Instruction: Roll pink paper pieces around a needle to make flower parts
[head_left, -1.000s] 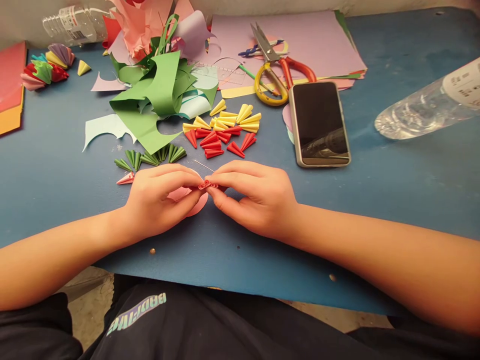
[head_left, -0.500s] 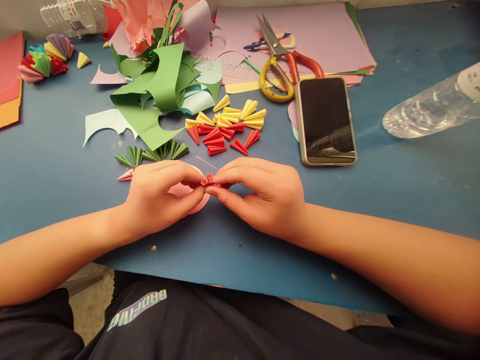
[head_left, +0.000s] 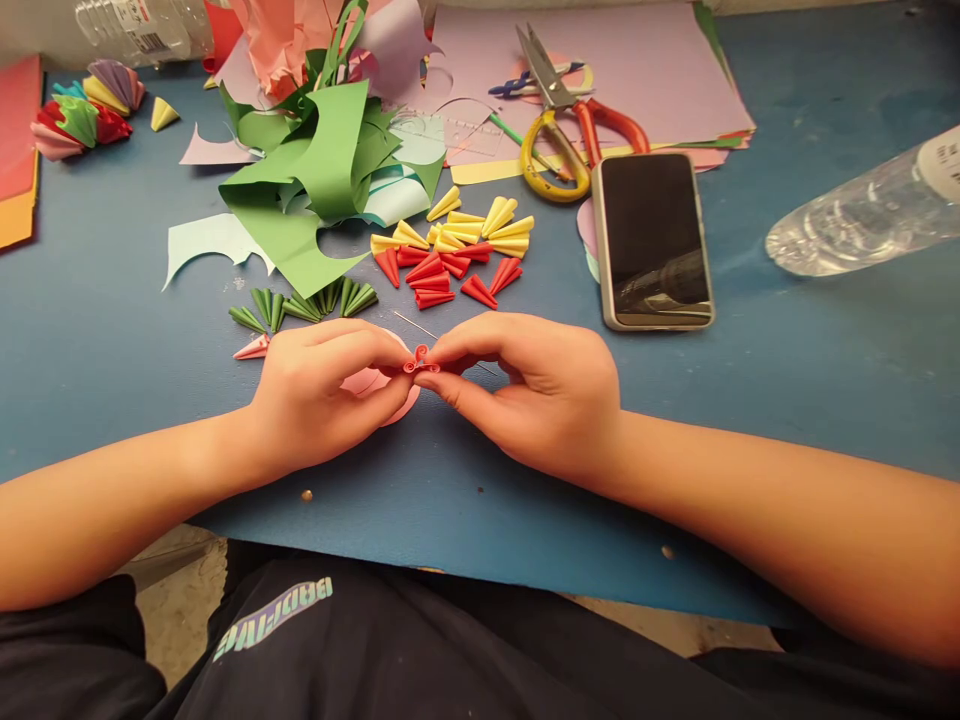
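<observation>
Above the blue desk, a small, curled, pinkish-red paper piece sits between the fingertips: the person's left hand pinches its left side, the right hand its right, fingers nearly together. Just behind them runs a thin, straight metal needle.

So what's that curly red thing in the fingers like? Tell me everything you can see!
The curly red thing is small, pinkish-red and looks like rolled paper. It shows three little spirals, bunched together. The left hand and right hand pinch it from either side, above the blue table; some of it is hidden.
</observation>
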